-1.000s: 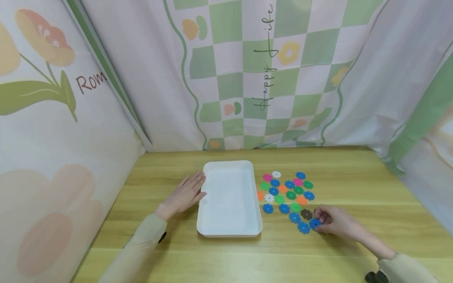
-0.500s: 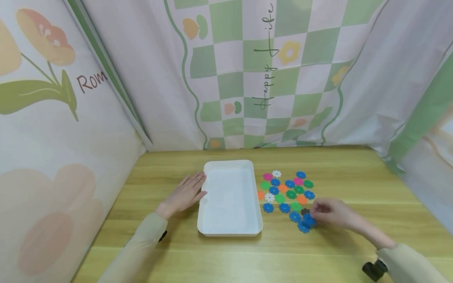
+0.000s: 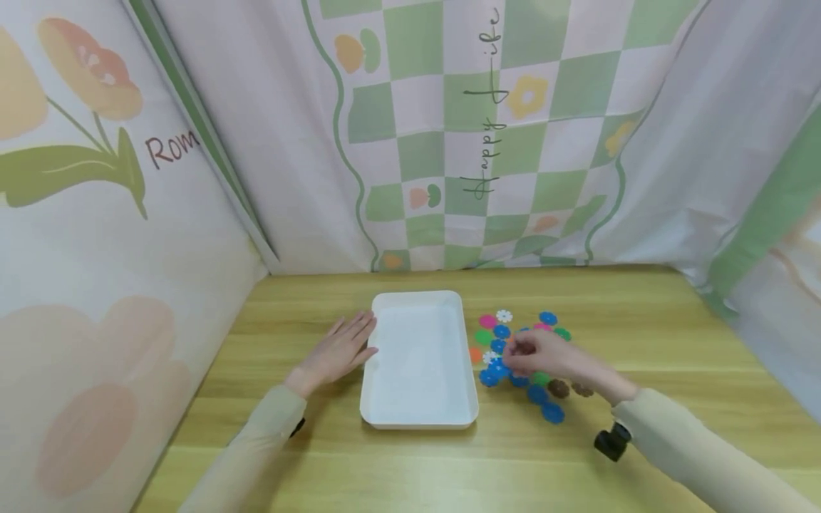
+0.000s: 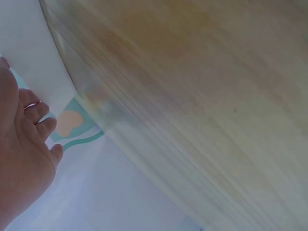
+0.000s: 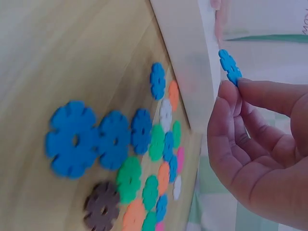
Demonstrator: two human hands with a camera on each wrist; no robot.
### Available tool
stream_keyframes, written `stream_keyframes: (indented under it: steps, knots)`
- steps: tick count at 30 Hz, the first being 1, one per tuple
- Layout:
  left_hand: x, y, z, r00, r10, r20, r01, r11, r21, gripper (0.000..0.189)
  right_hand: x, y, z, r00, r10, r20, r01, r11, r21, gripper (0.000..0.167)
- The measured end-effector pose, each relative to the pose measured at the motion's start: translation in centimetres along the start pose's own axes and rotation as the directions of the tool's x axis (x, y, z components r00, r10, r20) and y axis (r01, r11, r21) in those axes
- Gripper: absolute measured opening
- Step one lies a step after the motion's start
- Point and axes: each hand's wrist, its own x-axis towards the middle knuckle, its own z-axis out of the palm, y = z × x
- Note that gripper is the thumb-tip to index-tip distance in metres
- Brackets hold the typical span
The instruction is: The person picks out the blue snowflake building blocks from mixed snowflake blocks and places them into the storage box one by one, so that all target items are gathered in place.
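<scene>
Between thumb and fingertips my right hand (image 3: 541, 354) pinches a blue snowflake disc (image 5: 230, 66), raised above the table in the right wrist view. Beneath and around that hand lie several loose snowflake discs: a blue one (image 3: 552, 412) nearest the front, a brown one (image 3: 559, 388), a pink one (image 3: 487, 321), a white one (image 3: 504, 315), with green and orange ones among them. Some are hidden under the hand. My left hand (image 3: 336, 354) rests with straight fingers against the left rim of a white tray (image 3: 420, 420), whose inside holds nothing visible.
The wooden table (image 3: 398, 470) carries the tray in its middle and the discs to the tray's right. A patterned curtain (image 3: 462, 235) rises along the back edge, with a white printed cloth (image 3: 192, 235) at the left side.
My right hand has lifted the blue disc from the front right of the discs and carried it left, towards the tray. A second brown disc now shows. The left hand stays at the rim.
</scene>
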Motion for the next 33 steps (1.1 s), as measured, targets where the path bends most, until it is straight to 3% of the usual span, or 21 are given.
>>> stream_keyframes:
  steps: [7,14,24,33]
  knots:
    - [0.4,0.1,0.3,0.999,0.025,-0.020,-0.025,0.999,0.021,0.066,3.5,-1.9,1.4,0.999,0.041,0.031,-0.042,0.999,0.033,0.016]
    - [0.5,0.0,0.6,1.000,0.010,-0.007,-0.009,0.999,0.040,0.067,6.6,-3.5,3.4,0.998,0.030,0.051,-0.028,0.999,-0.031,0.014]
    - [0.2,0.1,0.3,1.000,0.009,-0.005,-0.009,1.000,0.028,0.066,9.1,-5.8,6.4,0.985,0.149,0.082,-0.144,0.988,-0.060,0.011]
    - [0.1,-0.3,0.6,0.999,0.007,-0.042,-0.006,0.999,0.036,0.065,10.7,-7.1,8.4,0.978,0.176,0.110,-0.167,0.982,-0.086,0.008]
